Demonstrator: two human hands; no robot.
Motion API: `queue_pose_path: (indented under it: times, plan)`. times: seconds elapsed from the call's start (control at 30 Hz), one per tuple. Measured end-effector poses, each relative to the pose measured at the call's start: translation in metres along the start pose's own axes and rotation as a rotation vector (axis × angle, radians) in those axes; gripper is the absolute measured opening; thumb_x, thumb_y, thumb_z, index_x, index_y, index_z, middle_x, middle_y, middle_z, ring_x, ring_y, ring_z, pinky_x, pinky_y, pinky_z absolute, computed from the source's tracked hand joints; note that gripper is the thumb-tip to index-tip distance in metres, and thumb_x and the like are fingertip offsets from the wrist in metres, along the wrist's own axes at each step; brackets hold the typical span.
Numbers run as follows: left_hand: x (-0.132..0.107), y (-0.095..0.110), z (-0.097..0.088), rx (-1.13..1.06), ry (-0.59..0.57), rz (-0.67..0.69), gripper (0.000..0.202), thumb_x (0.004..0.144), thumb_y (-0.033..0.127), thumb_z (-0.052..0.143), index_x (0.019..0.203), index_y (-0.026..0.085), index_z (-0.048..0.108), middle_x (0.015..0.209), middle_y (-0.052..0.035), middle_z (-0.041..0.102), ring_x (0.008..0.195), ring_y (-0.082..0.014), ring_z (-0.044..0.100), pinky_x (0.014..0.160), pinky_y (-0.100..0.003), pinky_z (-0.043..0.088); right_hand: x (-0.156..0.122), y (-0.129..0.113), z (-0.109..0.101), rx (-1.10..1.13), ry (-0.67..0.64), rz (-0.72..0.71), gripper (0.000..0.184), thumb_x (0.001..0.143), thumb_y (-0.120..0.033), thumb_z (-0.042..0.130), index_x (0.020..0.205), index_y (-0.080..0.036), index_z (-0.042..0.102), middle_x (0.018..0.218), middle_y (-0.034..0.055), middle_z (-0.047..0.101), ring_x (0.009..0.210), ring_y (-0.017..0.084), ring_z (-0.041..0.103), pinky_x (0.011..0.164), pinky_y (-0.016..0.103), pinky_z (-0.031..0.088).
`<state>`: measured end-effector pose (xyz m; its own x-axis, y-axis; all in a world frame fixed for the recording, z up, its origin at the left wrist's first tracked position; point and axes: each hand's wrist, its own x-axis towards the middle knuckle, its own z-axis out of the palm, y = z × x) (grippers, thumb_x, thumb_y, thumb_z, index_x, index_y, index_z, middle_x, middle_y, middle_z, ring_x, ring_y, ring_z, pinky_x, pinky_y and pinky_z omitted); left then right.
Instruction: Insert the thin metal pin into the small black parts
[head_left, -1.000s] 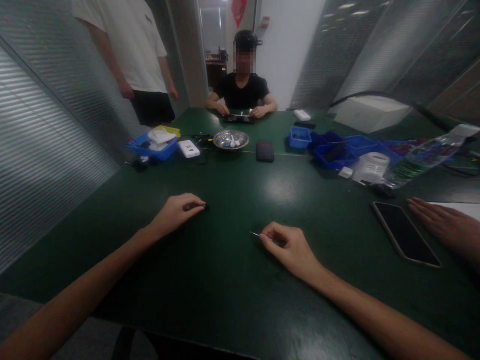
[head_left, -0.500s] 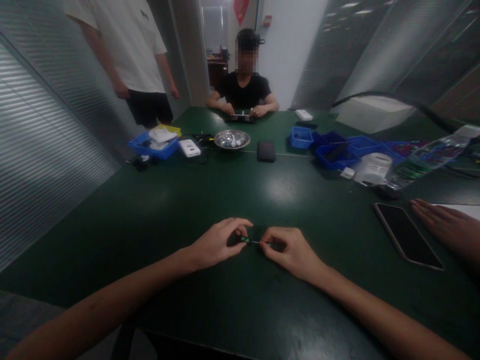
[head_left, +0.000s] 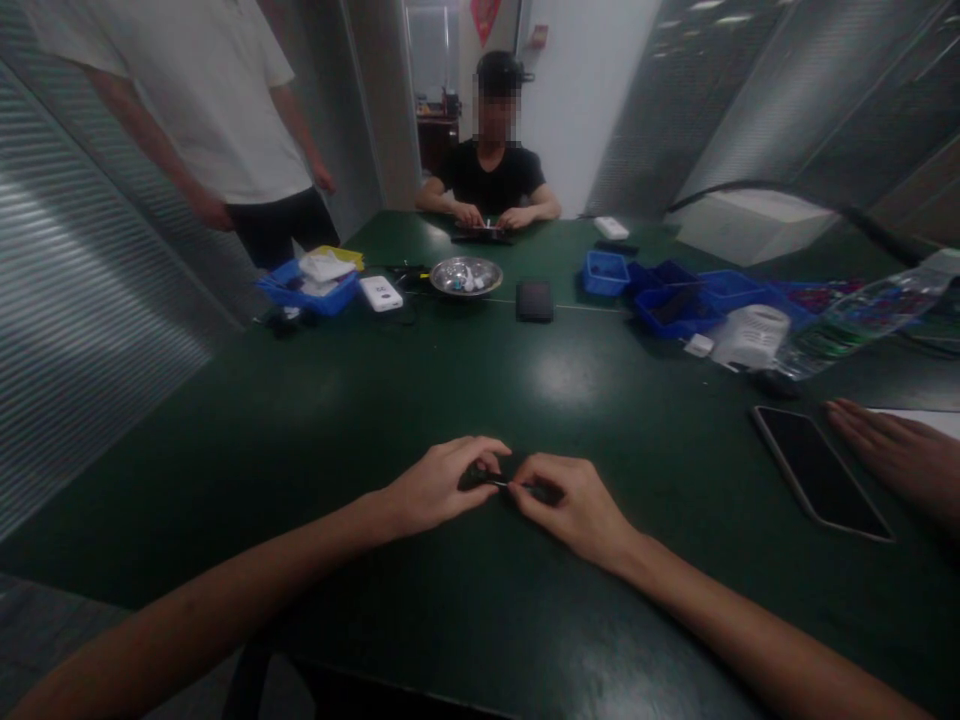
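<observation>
My left hand (head_left: pixel 439 485) pinches a small dark circuit board (head_left: pixel 489 478) between thumb and fingers, a little above the green table (head_left: pixel 360 400). Close against it on the right, my right hand (head_left: pixel 574 500) is closed in a pinch on a thin, light, rod-like piece (head_left: pixel 502 483). Its tip reaches the board's edge; I cannot tell whether it is inserted or only touching. The fingers hide most of both things, and their exact kind is too small to make out.
A phone (head_left: pixel 821 470) lies at the right beside another person's hand (head_left: pixel 892 450). Farther back are a metal bowl (head_left: pixel 465 278), a black square item (head_left: pixel 535 300), blue bins (head_left: pixel 606 273) and a plastic bottle (head_left: pixel 862 315). One person sits opposite; another stands at the left.
My right hand has moved slightly left, bringing the thin piece closer to my left hand. The board's green face has turned out of sight. The standing person has shifted left in view.
</observation>
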<state>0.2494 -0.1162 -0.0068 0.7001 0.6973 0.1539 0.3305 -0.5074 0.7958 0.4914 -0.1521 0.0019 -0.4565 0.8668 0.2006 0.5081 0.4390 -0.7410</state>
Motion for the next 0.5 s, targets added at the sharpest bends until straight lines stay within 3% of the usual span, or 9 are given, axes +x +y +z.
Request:
queue_pose_path:
  times: [0.3, 0.4, 0.5]
  plan:
    - [-0.006, 0.006, -0.008, 0.048, -0.069, -0.015, 0.046, 0.098, 0.022, 0.063, 0.143, 0.028, 0.053, 0.121, -0.0068, 0.066, 0.114, -0.0206, 0.062, 0.101, -0.036, 0.049, -0.007, 0.004, -0.003, -0.001, 0.003, -0.047, 0.011, 0.096, -0.023, 0.062, 0.088, -0.019, 0.069, 0.080, 0.0002, 0.068, 0.069, 0.014, 0.063, 0.065, 0.025, 0.044]
    - [-0.016, -0.003, -0.021, 0.064, -0.103, -0.031, 0.047, 0.101, 0.021, 0.057, 0.146, 0.030, 0.050, 0.123, -0.0067, 0.065, 0.114, -0.0194, 0.062, 0.099, -0.035, 0.050, -0.008, 0.003, -0.007, -0.039, -0.057, -0.099, 0.008, 0.095, -0.021, 0.061, 0.092, -0.020, 0.069, 0.082, 0.0006, 0.069, 0.070, 0.013, 0.064, 0.066, 0.025, 0.045]
    - [-0.025, -0.024, -0.045, 0.129, -0.056, -0.070, 0.050, 0.101, 0.020, 0.055, 0.148, 0.032, 0.048, 0.124, -0.0053, 0.066, 0.112, -0.0189, 0.063, 0.098, -0.035, 0.050, -0.012, -0.012, -0.008, -0.031, -0.133, -0.168, 0.013, 0.095, -0.022, 0.062, 0.107, -0.020, 0.068, 0.088, 0.0013, 0.071, 0.069, 0.012, 0.065, 0.061, 0.024, 0.045]
